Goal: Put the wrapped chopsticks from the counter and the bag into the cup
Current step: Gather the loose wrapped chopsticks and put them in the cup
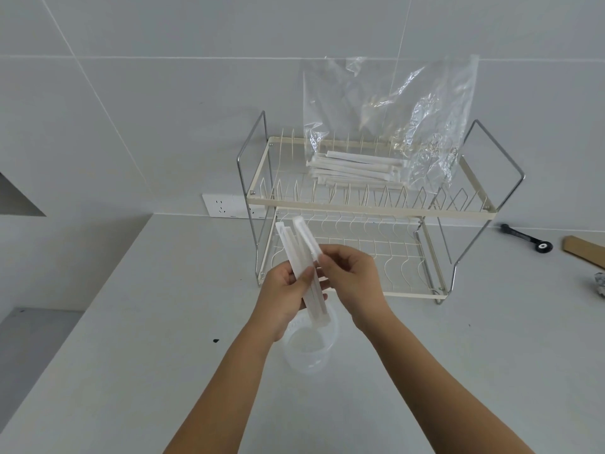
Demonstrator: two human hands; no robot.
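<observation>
A clear cup (310,347) is seen on the tabletop (458,371), toward its near edge. Just above it, several wrapped chopsticks (302,267) are gripped by the left hand (288,298), its fingers (306,278) curled round them; one is pinched by the right hand (352,283). Farther back, more are held in a clear bag (389,126) on the dish rack (370,204).

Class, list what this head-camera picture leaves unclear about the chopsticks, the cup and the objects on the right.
- Wrapped chopsticks in the left hand: count unclear, wrappers overlap.
- Cup: contents and far rim hidden by hands.
- Bag chopsticks: count unclear, piled.
- Crumpled object: cut by right edge.
</observation>
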